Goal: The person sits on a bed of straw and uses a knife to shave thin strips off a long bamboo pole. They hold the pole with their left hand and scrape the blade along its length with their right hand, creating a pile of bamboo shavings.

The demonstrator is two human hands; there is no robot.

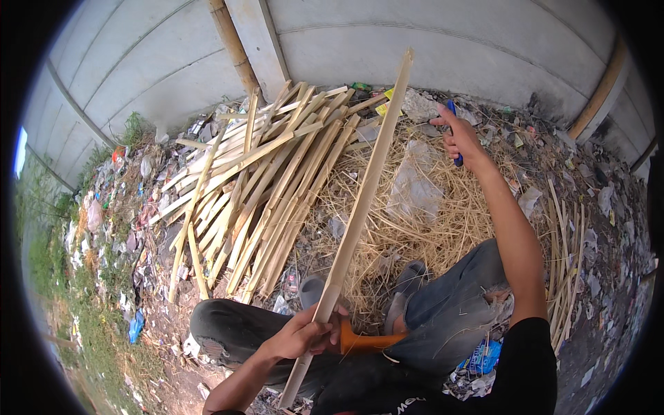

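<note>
A long, pale split-bamboo strip (372,166) slants up and away from my lap, its hollow inner side showing. My left hand (308,332) is closed around its lower part, above my left thigh. Out at the upper right, my right hand (463,142) grips a slim blue tool (453,114), apart from the strip. Its blade or tip cannot be made out. Beyond my left knee lies a heap of split bamboo strips (277,200). Dry shavings (460,221) cover the ground under and past the strip.
A grey panel wall (429,41) with bamboo posts (235,45) closes off the far side. Thin strips (564,270) lie at the right. Litter and weeds (104,304) spread on the left. An orange object (366,342) sits between my legs; a pale slab (415,183) rests among the shavings.
</note>
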